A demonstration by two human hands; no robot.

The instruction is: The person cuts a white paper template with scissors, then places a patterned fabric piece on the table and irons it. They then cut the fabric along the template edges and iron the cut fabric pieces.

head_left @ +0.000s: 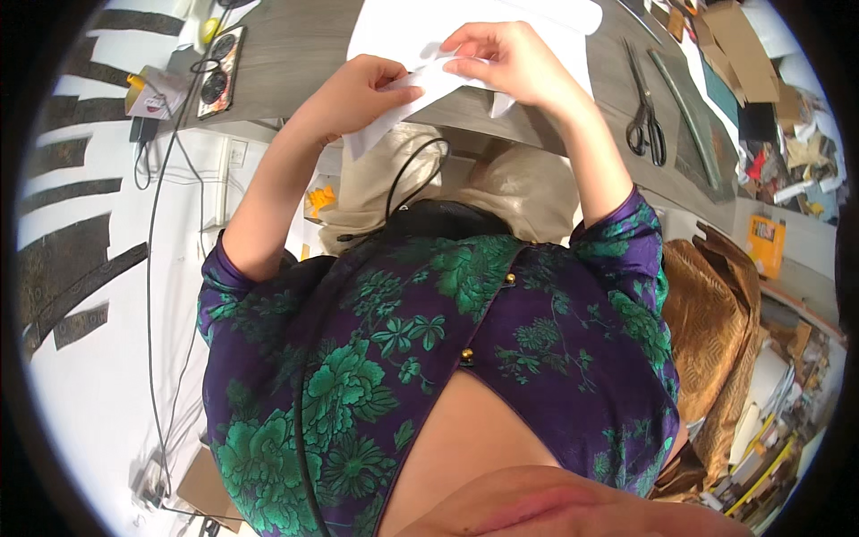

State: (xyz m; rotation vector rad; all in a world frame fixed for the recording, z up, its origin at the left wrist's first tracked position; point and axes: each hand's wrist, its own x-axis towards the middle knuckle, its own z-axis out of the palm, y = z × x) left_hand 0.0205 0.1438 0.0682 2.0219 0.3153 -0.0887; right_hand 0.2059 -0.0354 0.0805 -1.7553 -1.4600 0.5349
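While two hands (347,95) pinch one white sheet (434,82) in their fingers (467,69), one pair of scissors (644,104) at right

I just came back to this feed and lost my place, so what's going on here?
A person's left hand grips a thin white piece by the near edge of the grey table. The right hand has its fingers at the piece too; how firmly is unclear. A larger white sheet lies on the table, and the scissors lie to the right, unheld.
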